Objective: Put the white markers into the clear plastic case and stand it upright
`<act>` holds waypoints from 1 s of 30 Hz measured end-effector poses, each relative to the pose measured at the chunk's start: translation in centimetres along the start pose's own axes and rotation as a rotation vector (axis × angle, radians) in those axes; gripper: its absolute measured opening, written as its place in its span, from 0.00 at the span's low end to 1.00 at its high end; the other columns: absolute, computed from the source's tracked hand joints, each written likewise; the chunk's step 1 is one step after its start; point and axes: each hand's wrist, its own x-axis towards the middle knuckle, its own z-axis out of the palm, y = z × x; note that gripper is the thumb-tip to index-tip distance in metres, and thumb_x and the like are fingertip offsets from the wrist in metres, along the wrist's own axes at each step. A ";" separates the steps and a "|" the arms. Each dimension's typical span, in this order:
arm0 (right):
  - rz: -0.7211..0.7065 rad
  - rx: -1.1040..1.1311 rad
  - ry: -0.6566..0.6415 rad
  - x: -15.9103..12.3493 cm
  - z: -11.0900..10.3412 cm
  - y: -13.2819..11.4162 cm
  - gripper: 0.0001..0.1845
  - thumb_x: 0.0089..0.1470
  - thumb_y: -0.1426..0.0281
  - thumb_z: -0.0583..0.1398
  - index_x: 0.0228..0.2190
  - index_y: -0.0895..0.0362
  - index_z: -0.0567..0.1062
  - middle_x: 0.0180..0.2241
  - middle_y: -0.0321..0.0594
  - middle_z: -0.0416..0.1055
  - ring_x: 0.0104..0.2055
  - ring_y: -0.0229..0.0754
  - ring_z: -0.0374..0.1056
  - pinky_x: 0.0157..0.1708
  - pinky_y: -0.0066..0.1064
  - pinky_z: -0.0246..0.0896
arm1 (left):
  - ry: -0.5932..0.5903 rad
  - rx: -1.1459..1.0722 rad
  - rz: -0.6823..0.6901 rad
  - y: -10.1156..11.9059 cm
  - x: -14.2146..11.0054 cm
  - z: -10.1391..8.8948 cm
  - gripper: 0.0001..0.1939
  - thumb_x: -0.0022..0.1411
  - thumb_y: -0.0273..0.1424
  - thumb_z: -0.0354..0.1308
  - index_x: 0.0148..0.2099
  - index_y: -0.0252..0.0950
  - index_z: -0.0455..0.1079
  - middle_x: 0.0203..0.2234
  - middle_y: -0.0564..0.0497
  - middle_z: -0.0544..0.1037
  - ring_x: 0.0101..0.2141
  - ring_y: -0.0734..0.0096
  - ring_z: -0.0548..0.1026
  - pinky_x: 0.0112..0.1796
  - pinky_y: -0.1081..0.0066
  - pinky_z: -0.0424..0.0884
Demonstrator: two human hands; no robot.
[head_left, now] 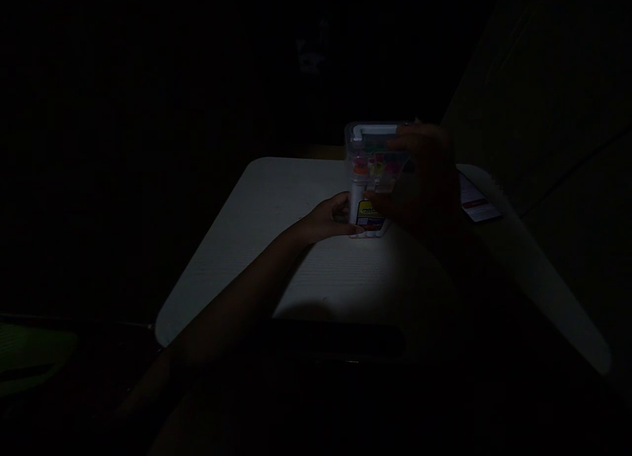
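Both hands, left [330, 220] and right [425, 179], grip a clear, white-handled marker case [363, 179] with colorful caps and a yellow-black label.

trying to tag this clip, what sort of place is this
Probably a dim room in a home, though the dark hides most of it. A small white table with rounded corners, a phone-like device on it and a plain wall beside it suggest that.
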 end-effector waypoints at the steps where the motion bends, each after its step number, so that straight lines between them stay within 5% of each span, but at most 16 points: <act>1: 0.023 -0.003 -0.006 0.0 -0.1 -0.1 0.30 0.49 0.60 0.63 0.53 0.41 0.61 0.56 0.40 0.66 0.62 0.55 0.63 0.63 0.57 0.59 | 0.003 0.002 0.000 0.0 0.0 0.0 0.34 0.43 0.30 0.75 0.53 0.34 0.68 0.51 0.41 0.79 0.51 0.54 0.78 0.55 0.51 0.71; 14: 0.043 -0.155 0.061 0.1 -0.5 -2.3 0.34 0.41 0.65 0.63 0.52 0.48 0.64 0.55 0.45 0.70 0.60 0.61 0.63 0.59 0.60 0.54 | -0.007 0.016 0.011 -0.1 0.0 0.0 0.32 0.44 0.30 0.74 0.52 0.34 0.69 0.50 0.41 0.79 0.53 0.51 0.77 0.56 0.51 0.71; 20: 0.062 -0.277 0.044 0.3 -0.7 -3.0 0.29 0.45 0.65 0.62 0.50 0.41 0.62 0.54 0.39 0.72 0.59 0.56 0.67 0.60 0.58 0.58 | -0.011 0.037 0.020 0.0 0.0 -0.1 0.35 0.43 0.30 0.74 0.54 0.34 0.69 0.50 0.42 0.79 0.52 0.53 0.77 0.56 0.54 0.72; 24: 0.048 -0.242 0.102 0.1 -0.1 -3.1 0.34 0.39 0.66 0.63 0.51 0.49 0.63 0.54 0.47 0.71 0.60 0.61 0.64 0.63 0.61 0.49 | -0.033 0.044 0.015 0.0 0.0 -0.2 0.34 0.44 0.31 0.74 0.53 0.34 0.68 0.48 0.43 0.80 0.50 0.55 0.78 0.53 0.55 0.74; 30: 0.058 -0.177 0.068 -0.2 0.1 -2.9 0.34 0.42 0.68 0.61 0.53 0.46 0.61 0.55 0.45 0.68 0.63 0.59 0.60 0.69 0.60 0.38 | -0.033 0.052 0.013 0.1 0.0 -0.1 0.35 0.45 0.33 0.74 0.55 0.34 0.68 0.52 0.41 0.78 0.53 0.51 0.76 0.55 0.53 0.72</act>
